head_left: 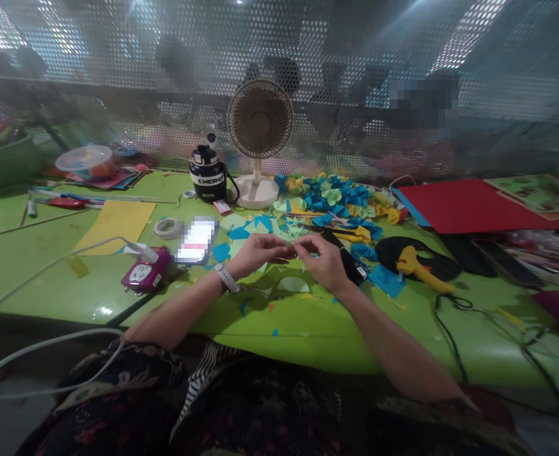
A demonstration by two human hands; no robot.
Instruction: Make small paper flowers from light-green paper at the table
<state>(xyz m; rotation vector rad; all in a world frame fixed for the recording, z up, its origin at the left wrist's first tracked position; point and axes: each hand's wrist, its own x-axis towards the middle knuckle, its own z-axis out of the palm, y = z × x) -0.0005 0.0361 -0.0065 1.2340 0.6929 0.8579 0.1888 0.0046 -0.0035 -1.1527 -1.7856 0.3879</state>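
My left hand (262, 251), with a pale watch on its wrist, is closed in a pinch above the table. Opposite it, my right hand (321, 256) pinches too, and the fingertips of both meet at a small pale green piece of paper (289, 244). Fingers hide most of that piece, so its shape cannot be made out. Below the hands lie a light green paper cutout (293, 285) and small blue and orange scraps. Just beyond them is a heap of blue, green and yellow folded paper flowers (331, 195).
A small fan (260, 120) and a black jug (208, 177) stand behind. To the left are a lit phone (196, 240), a tape roll (166, 228), yellow paper (115, 227) and a purple power socket (147, 269) with cables. A yellow glue gun (422, 271) and red sheet (479, 206) lie right.
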